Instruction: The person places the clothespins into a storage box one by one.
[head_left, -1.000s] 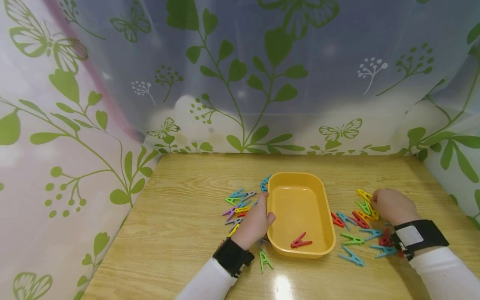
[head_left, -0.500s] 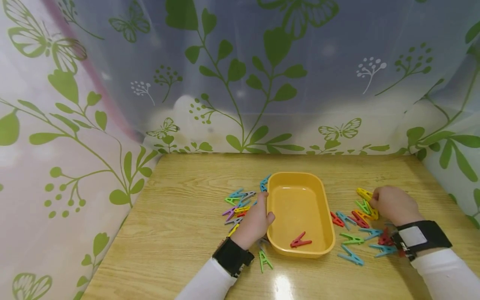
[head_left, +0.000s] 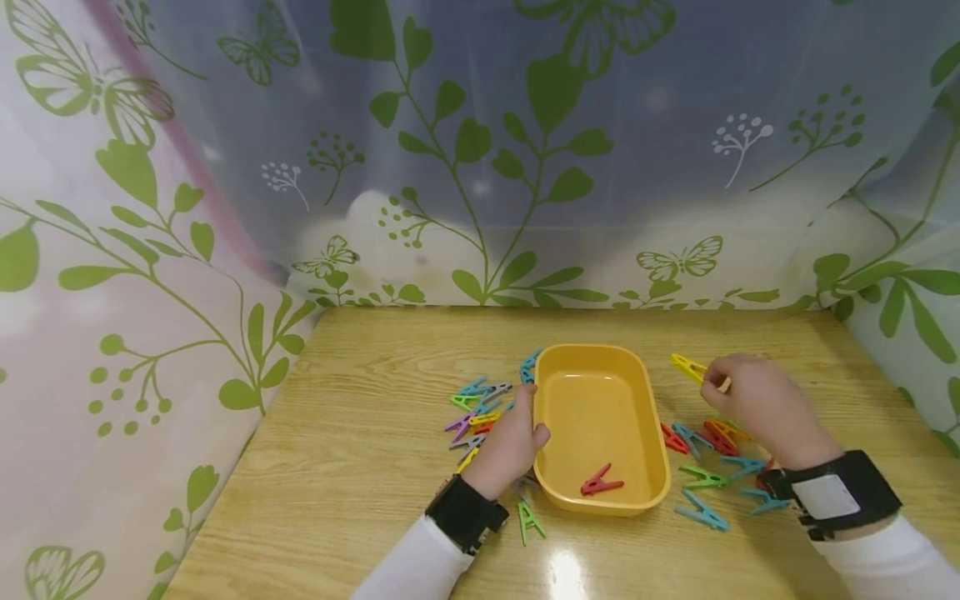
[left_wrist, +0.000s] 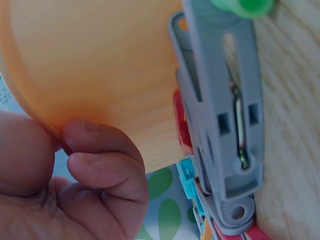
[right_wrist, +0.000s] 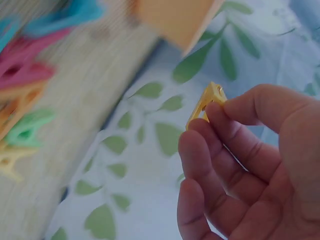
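Note:
My right hand (head_left: pixel 772 410) pinches a yellow clothespin (head_left: pixel 687 367) between thumb and fingertips, to the right of the yellow-orange plastic basin (head_left: pixel 596 417). In the right wrist view this clothespin (right_wrist: pixel 212 95) sticks up past the fingertips, raised off the table. At the basin's left side, my left hand (head_left: pixel 510 450) grips the rim. The left wrist view has thumb and curled fingers (left_wrist: pixel 107 170) pinching that rim. One red clothespin (head_left: pixel 602 481) lies in the basin near its front end.
Several mixed-colour clothespins lie right of the basin, among them a green one (head_left: pixel 703 477) and a blue one (head_left: pixel 702 511). More lie at its left, partly behind the left hand, including a purple one (head_left: pixel 460 426). A patterned curtain (head_left: pixel 480 167) borders the wooden table (head_left: pixel 360 433).
My right hand has lifted the yellow clothespin from the right-hand pile and moved left toward the basin. The left hand and the basin stay in place.

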